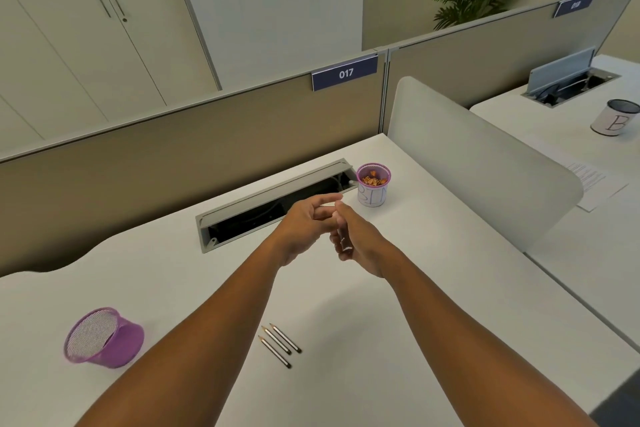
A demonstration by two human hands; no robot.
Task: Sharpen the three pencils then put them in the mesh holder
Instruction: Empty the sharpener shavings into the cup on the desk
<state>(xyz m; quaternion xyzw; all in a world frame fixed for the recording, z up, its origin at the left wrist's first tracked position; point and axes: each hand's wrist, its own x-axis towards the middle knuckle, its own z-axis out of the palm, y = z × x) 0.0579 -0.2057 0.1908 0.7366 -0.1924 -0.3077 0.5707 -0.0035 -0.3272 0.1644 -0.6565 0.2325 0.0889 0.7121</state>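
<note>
Three short dark pencils (280, 345) lie side by side on the white desk (415, 305), tips pointing up-left, between my forearms. At the near left stands the purple mesh holder (104, 338), leaning in this wide view, with nothing visible inside. My two hands meet above the desk's middle, well beyond the pencils. The curled fingers of my right hand (360, 243) hold a small pale object (345, 244), apparently the sharpener. My left hand (308, 222) has its fingers loosely extended, their tips against my right hand's fingers. It holds nothing that I can see.
A purple mesh cup marked BIN (373, 185), holding orange-brown shavings, stands just beyond my hands. An open cable tray (273, 204) is set into the desk behind them. A grey divider panel (485, 163) borders the right side, and a tan partition wall (173, 156) closes the back.
</note>
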